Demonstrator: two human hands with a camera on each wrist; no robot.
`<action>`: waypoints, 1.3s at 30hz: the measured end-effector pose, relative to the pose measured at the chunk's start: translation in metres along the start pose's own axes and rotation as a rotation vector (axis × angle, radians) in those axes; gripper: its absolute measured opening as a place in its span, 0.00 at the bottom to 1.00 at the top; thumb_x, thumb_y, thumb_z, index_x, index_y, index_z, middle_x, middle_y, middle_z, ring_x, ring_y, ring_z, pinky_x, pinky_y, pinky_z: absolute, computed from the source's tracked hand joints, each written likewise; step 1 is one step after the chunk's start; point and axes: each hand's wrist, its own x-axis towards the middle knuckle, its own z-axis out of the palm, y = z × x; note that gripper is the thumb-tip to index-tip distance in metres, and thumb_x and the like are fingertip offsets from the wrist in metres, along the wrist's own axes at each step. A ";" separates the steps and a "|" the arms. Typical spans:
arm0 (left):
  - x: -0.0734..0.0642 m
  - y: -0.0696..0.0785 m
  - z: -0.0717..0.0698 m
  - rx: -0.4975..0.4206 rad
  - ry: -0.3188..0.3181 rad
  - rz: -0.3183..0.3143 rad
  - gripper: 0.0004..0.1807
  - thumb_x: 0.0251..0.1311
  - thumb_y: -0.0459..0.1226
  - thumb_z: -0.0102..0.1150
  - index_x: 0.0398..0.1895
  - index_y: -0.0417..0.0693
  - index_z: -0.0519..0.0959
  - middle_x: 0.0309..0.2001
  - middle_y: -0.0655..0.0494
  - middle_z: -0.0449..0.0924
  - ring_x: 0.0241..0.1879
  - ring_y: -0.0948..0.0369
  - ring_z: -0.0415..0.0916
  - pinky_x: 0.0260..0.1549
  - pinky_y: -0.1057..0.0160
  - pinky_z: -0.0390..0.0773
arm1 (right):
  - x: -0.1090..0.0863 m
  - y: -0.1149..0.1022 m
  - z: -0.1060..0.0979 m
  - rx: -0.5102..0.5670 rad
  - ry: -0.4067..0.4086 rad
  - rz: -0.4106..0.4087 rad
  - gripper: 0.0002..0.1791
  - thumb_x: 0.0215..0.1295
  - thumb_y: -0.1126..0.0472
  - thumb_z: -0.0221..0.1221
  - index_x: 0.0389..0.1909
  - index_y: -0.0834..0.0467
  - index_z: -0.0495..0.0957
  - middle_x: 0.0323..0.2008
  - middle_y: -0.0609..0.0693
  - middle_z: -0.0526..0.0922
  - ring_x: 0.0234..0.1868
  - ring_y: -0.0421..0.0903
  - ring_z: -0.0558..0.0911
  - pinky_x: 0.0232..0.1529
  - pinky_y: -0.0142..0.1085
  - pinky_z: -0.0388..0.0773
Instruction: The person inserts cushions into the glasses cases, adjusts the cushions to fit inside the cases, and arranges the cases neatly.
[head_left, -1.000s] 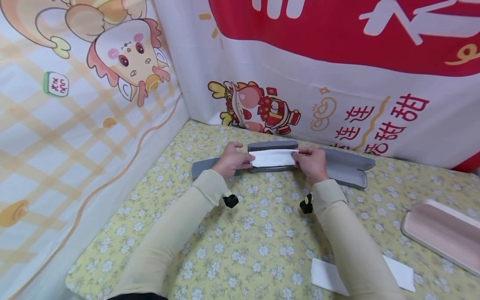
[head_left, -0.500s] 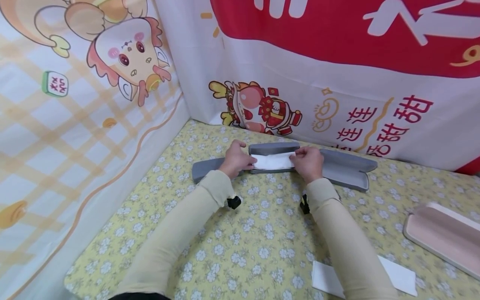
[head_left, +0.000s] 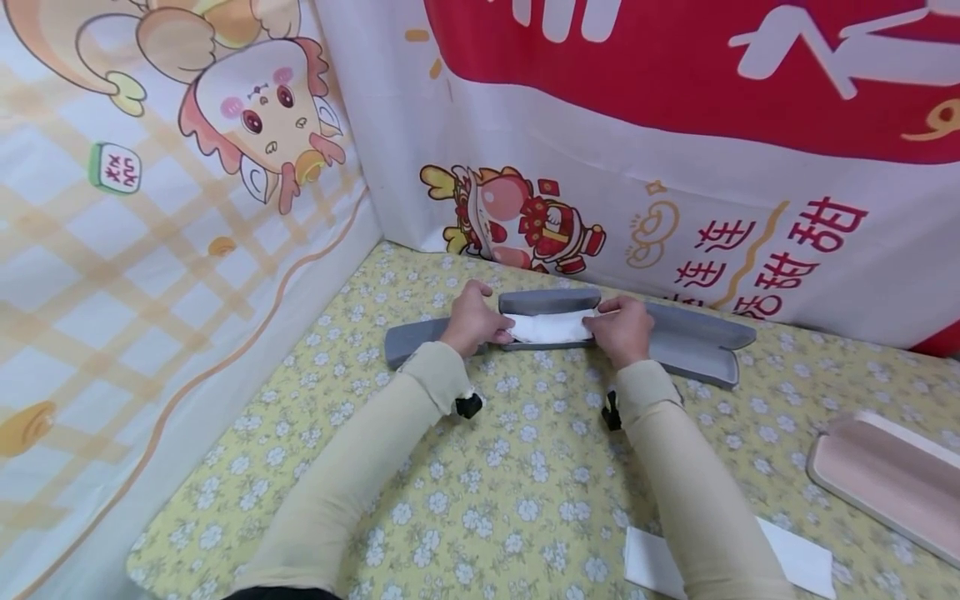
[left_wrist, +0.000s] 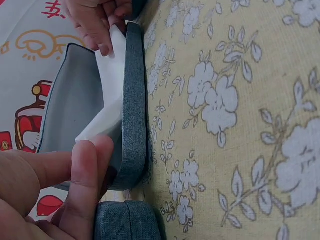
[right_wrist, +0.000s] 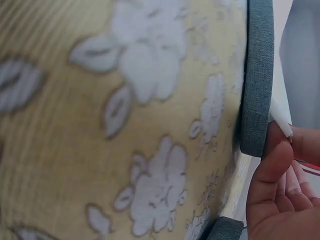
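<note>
A folded white cloth (head_left: 551, 327) stretches between my two hands over the open grey-blue glasses case (head_left: 551, 301). My left hand (head_left: 476, 321) pinches its left end between thumb and finger; the left wrist view shows this cloth (left_wrist: 112, 75) bent, partly inside the case (left_wrist: 134, 110). At the opposite end, my right hand (head_left: 624, 327) pinches the other corner. Close up in the right wrist view, thumb and finger of that hand (right_wrist: 285, 190) hold the cloth's edge (right_wrist: 281, 119) beside the case wall (right_wrist: 257, 75). The case's lid stands raised at the back.
Left of the middle case lies another grey-blue case (head_left: 416, 337), partly behind my left hand. An open grey case (head_left: 693, 346) is on the right. A pink-lined case (head_left: 885, 475) and another white cloth (head_left: 798, 554) lie nearer, on the flowered tablecloth (head_left: 525, 500).
The white cloth has gone from flat and taut to slightly slack and sits lower in the case. Both hands have shifted only a little, still holding its ends.
</note>
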 end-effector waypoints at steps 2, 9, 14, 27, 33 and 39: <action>0.000 0.000 0.000 0.008 -0.015 0.010 0.38 0.55 0.23 0.71 0.65 0.43 0.62 0.42 0.37 0.77 0.19 0.55 0.82 0.30 0.52 0.87 | 0.001 0.000 0.001 -0.048 0.003 -0.019 0.14 0.59 0.62 0.70 0.43 0.63 0.79 0.36 0.59 0.87 0.57 0.60 0.74 0.58 0.51 0.73; 0.000 0.000 -0.002 0.193 -0.059 0.111 0.39 0.57 0.28 0.72 0.68 0.41 0.59 0.28 0.41 0.81 0.18 0.53 0.81 0.25 0.52 0.86 | 0.002 0.001 0.007 -0.166 0.054 -0.077 0.16 0.56 0.61 0.72 0.41 0.64 0.79 0.35 0.59 0.84 0.52 0.63 0.74 0.54 0.53 0.74; 0.000 -0.001 -0.001 0.268 -0.047 0.161 0.40 0.57 0.30 0.73 0.68 0.40 0.59 0.30 0.42 0.80 0.19 0.53 0.82 0.22 0.55 0.86 | 0.001 0.002 0.006 -0.161 0.053 -0.061 0.17 0.57 0.61 0.71 0.43 0.65 0.79 0.36 0.59 0.83 0.54 0.63 0.72 0.54 0.53 0.74; -0.012 0.011 -0.007 0.255 -0.028 0.179 0.38 0.55 0.27 0.72 0.66 0.41 0.61 0.29 0.46 0.83 0.28 0.54 0.83 0.30 0.59 0.82 | -0.006 -0.001 -0.009 -0.065 -0.075 -0.114 0.19 0.62 0.64 0.65 0.52 0.65 0.77 0.41 0.59 0.88 0.48 0.56 0.83 0.56 0.50 0.76; -0.012 0.012 -0.013 0.278 -0.057 0.154 0.37 0.55 0.29 0.72 0.66 0.42 0.63 0.33 0.48 0.83 0.33 0.54 0.82 0.34 0.57 0.81 | -0.010 -0.010 -0.016 -0.050 -0.037 -0.111 0.17 0.62 0.66 0.58 0.52 0.63 0.77 0.41 0.59 0.87 0.45 0.56 0.82 0.53 0.48 0.77; -0.008 0.013 -0.023 0.310 -0.037 0.171 0.29 0.57 0.31 0.71 0.61 0.40 0.72 0.35 0.49 0.83 0.37 0.54 0.82 0.37 0.55 0.82 | -0.010 -0.015 -0.020 -0.053 0.035 -0.144 0.12 0.66 0.64 0.57 0.49 0.62 0.78 0.42 0.57 0.84 0.46 0.56 0.80 0.51 0.49 0.78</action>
